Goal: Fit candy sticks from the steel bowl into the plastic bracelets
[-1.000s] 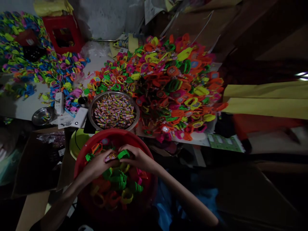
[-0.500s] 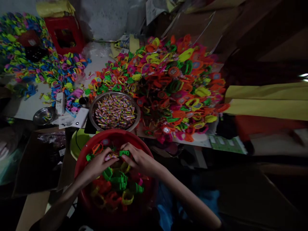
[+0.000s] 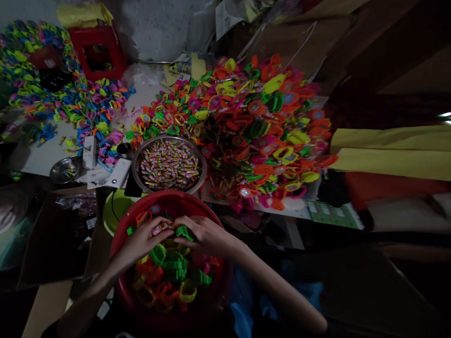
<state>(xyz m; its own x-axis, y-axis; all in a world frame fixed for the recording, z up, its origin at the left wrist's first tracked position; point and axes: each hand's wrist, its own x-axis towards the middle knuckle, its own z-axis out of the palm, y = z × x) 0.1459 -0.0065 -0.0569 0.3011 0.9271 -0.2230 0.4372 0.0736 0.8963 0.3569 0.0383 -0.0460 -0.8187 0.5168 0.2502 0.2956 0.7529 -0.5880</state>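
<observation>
Above a red plastic tub (image 3: 121, 277), my hands are close together. My left hand (image 3: 150, 236) is closed on a small pink-and-yellow wrapped candy packet (image 3: 162, 227). A green toy watch (image 3: 184, 232) is gripped between the fingers and thumb of my right hand (image 3: 202, 234). The candy's near end lies by my right fingertips; whether it touches the watch I cannot tell. Loose green, orange, yellow and pink toy watches (image 3: 172, 263) fill the tub below. Just behind the tub stands a round metal bowl (image 3: 203, 176) of similar wrapped candies (image 3: 169, 163).
A large heap of toy watches (image 3: 260, 126) covers the table's right side. Another colourful pile (image 3: 102, 103) lies at left, near a red stool (image 3: 97, 51). A power strip (image 3: 89, 152), a white box-like device (image 3: 120, 172) and a small metal dish (image 3: 65, 170) sit near the front edge.
My right fingers have closed in toward the left hand, and the green watch has tilted. The left hand keeps its hold on the candy. The view has shifted slightly.
</observation>
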